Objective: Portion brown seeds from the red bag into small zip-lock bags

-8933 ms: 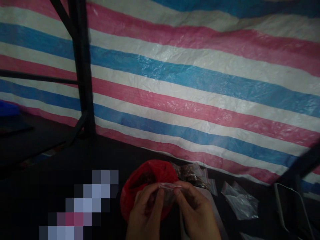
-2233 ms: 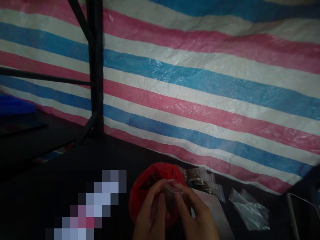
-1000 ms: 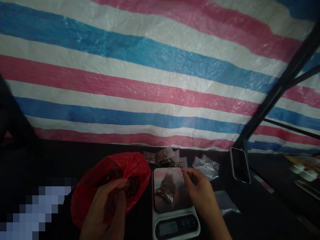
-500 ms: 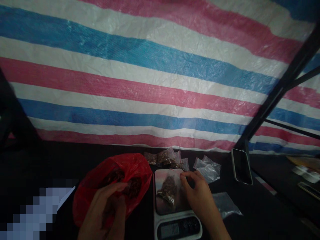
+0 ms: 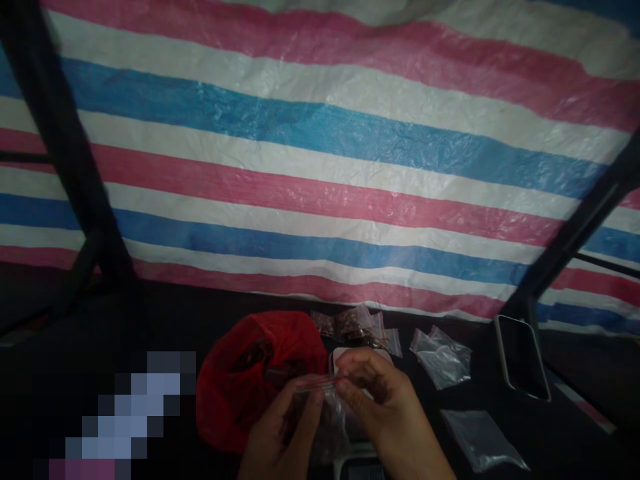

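Note:
My left hand (image 5: pixel 280 433) and my right hand (image 5: pixel 387 417) pinch the top edge of a small clear zip bag (image 5: pixel 327 413) between them. The bag hangs over a white scale (image 5: pixel 343 357), which my hands mostly hide. Dark brown bits show inside it. Just to the left sits a red plastic bag (image 5: pixel 250 380), open at the top, with more dark brown material inside.
Filled small bags (image 5: pixel 353 323) lie behind the scale. Empty clear bags (image 5: pixel 443 353) and another one (image 5: pixel 480 447) lie to the right. A phone (image 5: pixel 523 357) rests further right. A striped tarp (image 5: pixel 325 160) hangs behind the dark table. Black frame bars stand left (image 5: pixel 65 147) and right.
The small bag lay on the scale with my right hand at its edge and my left hand at the red bag. Now both hands hold it up by its top. The view shifted right.

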Tool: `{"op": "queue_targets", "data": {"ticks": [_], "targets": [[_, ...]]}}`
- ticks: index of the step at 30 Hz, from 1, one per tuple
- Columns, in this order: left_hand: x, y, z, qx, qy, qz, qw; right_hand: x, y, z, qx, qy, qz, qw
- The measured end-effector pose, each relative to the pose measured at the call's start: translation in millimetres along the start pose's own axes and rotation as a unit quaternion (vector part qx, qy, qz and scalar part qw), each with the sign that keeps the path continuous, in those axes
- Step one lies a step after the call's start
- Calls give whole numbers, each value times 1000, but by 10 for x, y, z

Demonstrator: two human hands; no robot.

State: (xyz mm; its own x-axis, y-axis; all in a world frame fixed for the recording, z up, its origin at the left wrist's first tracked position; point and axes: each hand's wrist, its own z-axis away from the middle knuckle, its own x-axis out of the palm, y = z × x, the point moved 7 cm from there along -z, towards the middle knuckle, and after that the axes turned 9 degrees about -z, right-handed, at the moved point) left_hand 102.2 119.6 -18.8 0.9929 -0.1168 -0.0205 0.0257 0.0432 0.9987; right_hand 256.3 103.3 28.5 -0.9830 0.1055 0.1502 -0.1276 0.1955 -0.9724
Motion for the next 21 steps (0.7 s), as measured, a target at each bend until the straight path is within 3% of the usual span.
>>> {"op": "queue_targets", "data": {"ticks": [2,5,10,15,21], "targets": [[-6,2,-34,-10,-33,12,999,65,63,-29,3,8,-17,1000],[-87,-4,-78,-8,-29,13,999,120,134,-66,1,24,-19,1000],[-168,-116,-111,-4,-37,-33,999,149,58,-83,-60,58,0,996],[-272,-179,-108,-6,-12,-79,997,258,112,-83,-44,16,-27,999],[-317,-179,-100,-11,5,-59,998,279,256,-50,-19,-7,-81,996]]}}
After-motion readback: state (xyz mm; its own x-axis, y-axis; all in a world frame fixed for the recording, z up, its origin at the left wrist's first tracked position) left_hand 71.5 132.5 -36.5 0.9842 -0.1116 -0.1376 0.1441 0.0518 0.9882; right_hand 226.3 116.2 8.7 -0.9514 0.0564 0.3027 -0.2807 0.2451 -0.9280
